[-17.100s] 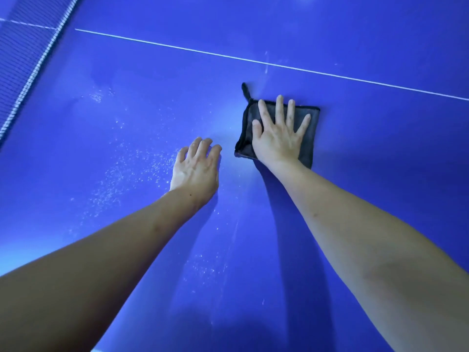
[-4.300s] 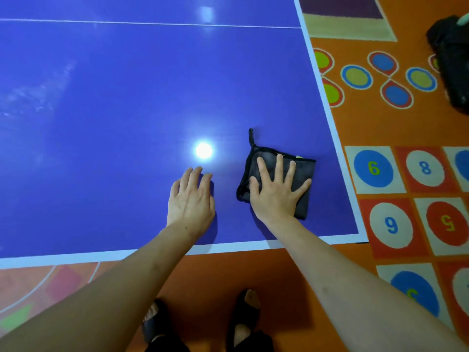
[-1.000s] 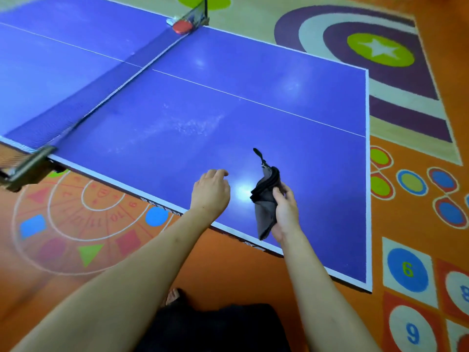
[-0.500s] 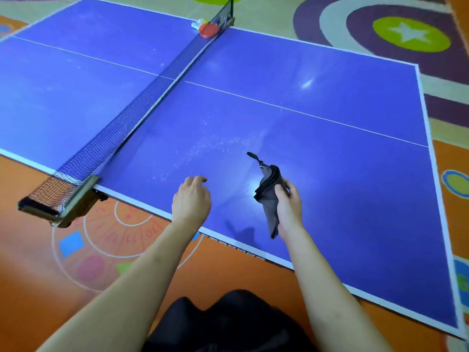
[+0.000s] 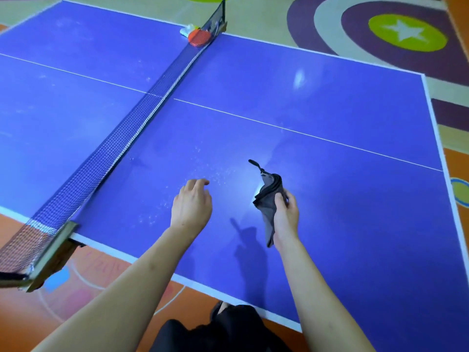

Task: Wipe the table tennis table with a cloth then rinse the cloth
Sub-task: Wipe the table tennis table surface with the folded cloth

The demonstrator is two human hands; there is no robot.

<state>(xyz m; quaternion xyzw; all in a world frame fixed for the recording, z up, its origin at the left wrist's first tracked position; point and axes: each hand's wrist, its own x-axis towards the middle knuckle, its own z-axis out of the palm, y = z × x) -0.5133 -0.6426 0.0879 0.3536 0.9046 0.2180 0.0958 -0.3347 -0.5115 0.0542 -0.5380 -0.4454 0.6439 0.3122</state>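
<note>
Gripping the gathered cloth (image 5: 269, 199), the right hand (image 5: 285, 217) has thumb and fingers curled round its middle, lifted above the table (image 5: 342, 212) well right of the net (image 5: 121, 146). The cloth looks soft, limp and light; its free end droops below the fist and a hanging loop sticks up. A bunched middle grip should suit carrying. The left hand (image 5: 191, 205) hovers with loosely curled fingers, holding nothing. White specks (image 5: 203, 174) lie between hands and net. A red paddle (image 5: 199, 36) sits at the net's far end.
</note>
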